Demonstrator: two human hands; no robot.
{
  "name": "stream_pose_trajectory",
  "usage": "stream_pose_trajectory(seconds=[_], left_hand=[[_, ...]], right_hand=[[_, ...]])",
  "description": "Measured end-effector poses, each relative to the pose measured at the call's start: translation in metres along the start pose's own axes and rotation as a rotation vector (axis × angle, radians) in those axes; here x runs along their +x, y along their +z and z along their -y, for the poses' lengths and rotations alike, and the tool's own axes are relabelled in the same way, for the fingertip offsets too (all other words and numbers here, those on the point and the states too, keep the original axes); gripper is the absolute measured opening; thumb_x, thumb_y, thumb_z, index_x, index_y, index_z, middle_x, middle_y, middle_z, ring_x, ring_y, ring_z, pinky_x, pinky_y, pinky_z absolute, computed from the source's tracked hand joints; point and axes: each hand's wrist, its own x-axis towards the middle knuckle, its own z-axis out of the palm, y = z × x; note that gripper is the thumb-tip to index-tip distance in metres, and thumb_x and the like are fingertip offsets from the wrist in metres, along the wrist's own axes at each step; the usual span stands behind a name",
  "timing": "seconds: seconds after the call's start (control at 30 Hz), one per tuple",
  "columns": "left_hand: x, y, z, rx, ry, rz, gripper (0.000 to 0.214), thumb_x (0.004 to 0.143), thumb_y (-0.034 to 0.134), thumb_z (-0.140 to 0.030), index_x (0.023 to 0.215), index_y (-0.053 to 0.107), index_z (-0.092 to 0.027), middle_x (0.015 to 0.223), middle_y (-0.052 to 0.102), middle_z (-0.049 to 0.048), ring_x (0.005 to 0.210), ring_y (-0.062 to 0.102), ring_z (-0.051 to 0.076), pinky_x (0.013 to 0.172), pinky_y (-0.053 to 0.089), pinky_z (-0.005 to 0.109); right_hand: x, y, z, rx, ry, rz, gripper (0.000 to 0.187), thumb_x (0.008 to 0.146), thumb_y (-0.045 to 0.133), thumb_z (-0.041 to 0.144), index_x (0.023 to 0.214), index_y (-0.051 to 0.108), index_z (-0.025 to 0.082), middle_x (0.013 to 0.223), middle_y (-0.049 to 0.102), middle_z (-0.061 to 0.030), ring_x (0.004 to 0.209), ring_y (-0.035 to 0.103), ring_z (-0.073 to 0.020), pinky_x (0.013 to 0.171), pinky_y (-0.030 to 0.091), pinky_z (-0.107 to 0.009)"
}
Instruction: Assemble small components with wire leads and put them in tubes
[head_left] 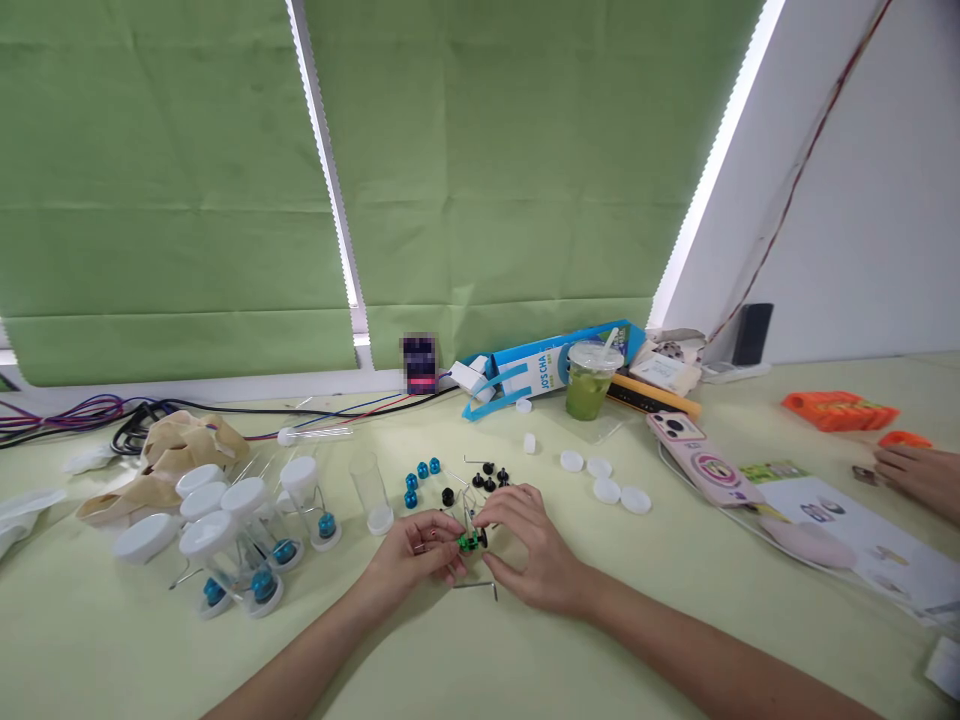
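- Behind the bench (450, 670), green blinds (480, 160) hang across the window; the pale bench carries everything else.
- Toward the back stands a blue-and-white carrier (529, 372), its lettering reading JO'S CHA.
- On the right lies a printed sheet (870, 535), with a pink phone (705, 460) just beside it.
- Both of the person's hands meet near the middle of the bench. The left hand (420, 548) pinches a small green part between its fingers. The right hand (536, 550) curves its fingers about the part's black end; I cannot tell whether they grip it.
- Just in front of the carrier stands a lidded cup (586, 398) of green drink.
- At the left, capped clear tubes (234, 560) stand grouped, blue pieces inside several.
- Right of centre, white discs (607, 490) lie flat.
- Between the hands sits the green part (468, 542), above the bench.
- Beyond the hands are loose blue pieces (411, 498) and black pieces (490, 484).
- Nearer the person lies a thin L-shaped key (474, 585).
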Motion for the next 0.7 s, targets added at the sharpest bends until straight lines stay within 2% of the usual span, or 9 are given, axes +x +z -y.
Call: stream_pose_trajectory(seconds=[0.7], left_hand=[[0.0007,-0.0011,0.0005,-0.007,0.005,0.001,0.019,0.072,0.066,-0.025,0.085,0.062,-0.013,0.075,0.066,0.0075,0.062,0.063,0.017,0.055,0.048,0.027]], right_hand=[[0.0010,-0.0002,-0.0006,-0.034,-0.022,0.000,0.019,0.077,0.049,0.014,0.095,0.051,0.021,0.088,0.060,-0.0027,0.093,0.050,-0.0189,0.086,0.031,-0.038]])
